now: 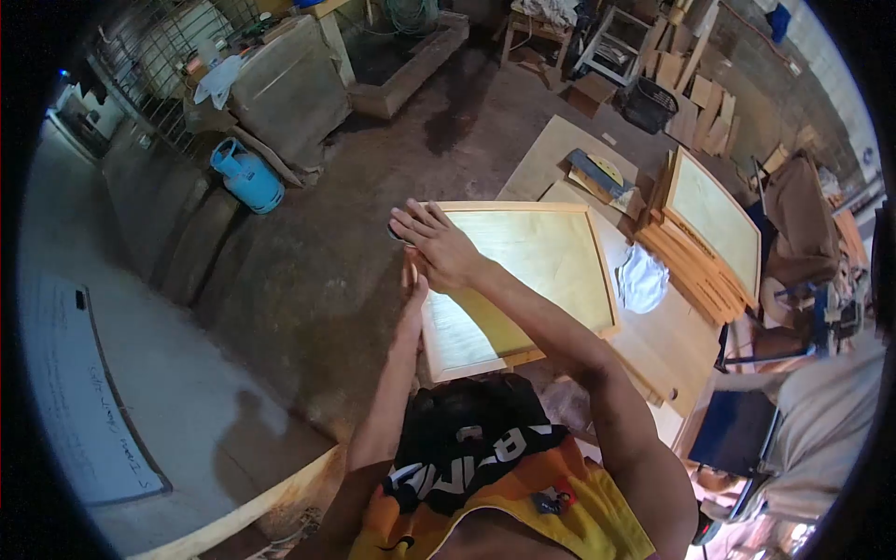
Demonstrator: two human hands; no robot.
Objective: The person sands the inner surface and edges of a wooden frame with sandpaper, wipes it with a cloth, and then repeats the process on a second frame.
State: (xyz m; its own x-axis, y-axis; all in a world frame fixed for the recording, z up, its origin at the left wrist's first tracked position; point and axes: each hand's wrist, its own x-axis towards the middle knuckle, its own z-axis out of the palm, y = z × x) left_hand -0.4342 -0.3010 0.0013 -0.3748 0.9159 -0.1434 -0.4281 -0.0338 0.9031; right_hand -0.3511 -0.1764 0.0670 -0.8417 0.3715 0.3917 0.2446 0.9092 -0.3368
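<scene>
Both grips: cannot tell | left hand (pixel 413 297) against framed panel (pixel 537 257) | right hand (pixel 442 250) over dark object (pixel 393 234) (mostly hidden)

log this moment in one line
right hand: at framed panel corner, over mostly hidden dark item | left hand: at panel's edge | stacked panels: right

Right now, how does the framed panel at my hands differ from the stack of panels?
The framed panel is single; the stack has several layers. Your right hand and left hand are at the framed panel's edge; neither touches the stack. Both show a pale face in a wooden rim.
</scene>
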